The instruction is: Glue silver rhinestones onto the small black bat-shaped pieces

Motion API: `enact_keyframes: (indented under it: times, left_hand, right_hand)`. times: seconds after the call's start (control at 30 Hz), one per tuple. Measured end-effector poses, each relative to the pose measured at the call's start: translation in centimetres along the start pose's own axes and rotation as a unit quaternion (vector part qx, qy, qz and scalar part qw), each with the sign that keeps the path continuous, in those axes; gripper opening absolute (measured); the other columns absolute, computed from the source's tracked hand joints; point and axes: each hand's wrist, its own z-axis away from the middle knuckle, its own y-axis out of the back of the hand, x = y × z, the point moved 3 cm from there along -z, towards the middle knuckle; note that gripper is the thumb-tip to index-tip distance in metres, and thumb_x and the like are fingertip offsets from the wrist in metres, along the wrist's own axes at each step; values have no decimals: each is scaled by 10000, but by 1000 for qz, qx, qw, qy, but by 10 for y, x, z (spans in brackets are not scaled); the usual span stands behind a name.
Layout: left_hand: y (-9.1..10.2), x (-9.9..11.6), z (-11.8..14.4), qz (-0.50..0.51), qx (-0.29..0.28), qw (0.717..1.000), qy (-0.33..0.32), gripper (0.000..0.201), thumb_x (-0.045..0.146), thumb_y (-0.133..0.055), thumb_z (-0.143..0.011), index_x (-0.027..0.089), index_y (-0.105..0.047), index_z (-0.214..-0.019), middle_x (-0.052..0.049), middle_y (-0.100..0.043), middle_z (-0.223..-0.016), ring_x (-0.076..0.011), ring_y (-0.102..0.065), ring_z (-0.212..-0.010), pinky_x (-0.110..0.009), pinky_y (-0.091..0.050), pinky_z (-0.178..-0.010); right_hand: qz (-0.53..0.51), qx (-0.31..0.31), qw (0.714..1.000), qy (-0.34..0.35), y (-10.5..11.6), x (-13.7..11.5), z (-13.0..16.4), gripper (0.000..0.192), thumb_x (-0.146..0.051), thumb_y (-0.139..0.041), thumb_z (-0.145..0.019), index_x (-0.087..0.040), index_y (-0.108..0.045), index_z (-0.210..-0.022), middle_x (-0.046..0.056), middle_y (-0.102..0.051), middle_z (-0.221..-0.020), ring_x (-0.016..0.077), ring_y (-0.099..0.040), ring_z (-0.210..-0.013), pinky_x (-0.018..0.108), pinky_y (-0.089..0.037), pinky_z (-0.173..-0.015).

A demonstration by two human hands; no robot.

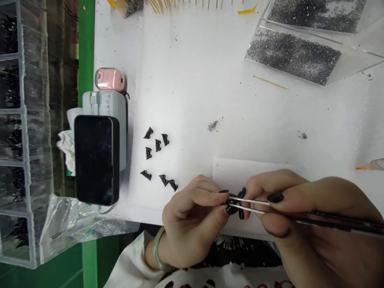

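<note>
My left hand (195,220) pinches a small black piece (232,200) between thumb and fingertips, near the table's front edge. Fingers and black nails hide most of that piece. My right hand (303,216) is closed round a pair of tweezers (253,206) with silver tips and dark handles. The tweezer tips point left and reach the black piece; whether they grip anything there I cannot tell. Left of my hands lie several small black claw-shaped pieces (158,145) on the white foam sheet (186,88). Ahead of my hands sits a little pile of tiny clear-grey beads (213,125).
Clear trays of tiny dark beads (294,54) stand at back right, with a thin wooden stick (271,82) before them. A smaller bead cluster (303,135) and an orange-tipped tube (370,164) lie right. Left are a phone (96,160), pink case (110,79) and compartment box (15,164).
</note>
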Motion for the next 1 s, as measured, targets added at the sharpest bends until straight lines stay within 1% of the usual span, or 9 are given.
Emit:
enact_keyframes:
  times: [0.13, 0.2, 0.27, 0.33, 0.4, 0.67, 0.83, 0.93, 1.0]
  left_hand:
    - [1, -1, 1, 4, -9, 1000, 6, 300, -37, -753, -905, 150, -792, -1137, -52, -748, -867, -158, -667, -770, -293, -578, -685]
    - [1, -1, 2, 1, -8, 1000, 8, 292, -23, -753, -917, 160, -794, -1142, -49, -743, -864, -157, -665, -767, -293, -576, -682]
    - [1, -1, 3, -1, -7, 1000, 8, 285, -13, -754, -924, 166, -795, -1143, -48, -741, -859, -159, -663, -762, -298, -575, -681]
    - [1, -2, 3, -1, -8, 1000, 8, 287, -12, -753, -927, 167, -794, -1148, -51, -741, -861, -162, -660, -761, -304, -572, -676]
    - [1, -2, 3, 0, -8, 1000, 7, 288, -14, -753, -927, 164, -793, -1150, -55, -741, -864, -165, -660, -766, -309, -570, -675]
    - [3, 0, 3, -6, -15, 1000, 5, 306, -34, -746, -917, 157, -796, -1150, -51, -733, -860, -162, -656, -762, -308, -565, -673]
    - [2, -1, 4, -9, -11, 1000, -1, 381, -79, -761, -868, 162, -793, -1162, -46, -743, -865, -164, -661, -755, -309, -570, -664]
    - [1, -1, 3, -10, -8, 1000, -5, 384, -76, -769, -856, 160, -798, -1158, -50, -748, -857, -170, -663, -753, -315, -569, -667]
    - [1, -1, 3, -4, -7, 1000, -2, 359, -57, -762, -871, 158, -801, -1155, -55, -749, -857, -174, -663, -756, -319, -568, -668]
  right_hand:
    - [-37, -33, 999, -11, 3, 2, -8, 388, -602, -728, -986, -282, -606, -805, -56, -747, -757, 97, -764, -745, 107, -628, -710]
    - [-52, -67, 996, -5, 5, 4, -11, 286, -449, -796, -994, -281, -625, -837, -50, -766, -791, 96, -773, -802, 94, -621, -765]
    - [-71, -89, 994, -1, 7, 5, -12, 195, -247, -802, -971, -277, -637, -871, -44, -776, -825, 93, -776, -851, 83, -612, -805]
    - [-82, -99, 992, -3, 8, 6, -13, 203, -120, -765, -921, -273, -637, -884, -47, -774, -834, 83, -775, -866, 68, -602, -813]
    - [-88, -108, 990, -7, 8, 7, -13, 222, -82, -752, -894, -272, -635, -887, -57, -774, -853, 71, -776, -862, 57, -597, -813]
    - [-75, -134, 988, -21, 9, 5, -15, 205, -142, -778, -928, -277, -627, -890, -91, -783, -913, 46, -780, -846, 38, -585, -783]
    - [-57, -145, 988, 3, 11, 5, -14, 166, -206, -740, -1006, -294, -611, -948, -64, -786, -912, 89, -785, -876, 98, -621, -789]
    - [-46, -138, 989, 1, 11, 7, -12, 140, -314, -704, -1060, -298, -602, -965, -47, -776, -913, 111, -777, -823, 137, -639, -737]
    - [-49, -137, 989, 0, 10, 9, -11, 126, -310, -703, -1060, -297, -611, -975, -44, -767, -907, 110, -752, -728, 157, -641, -699]
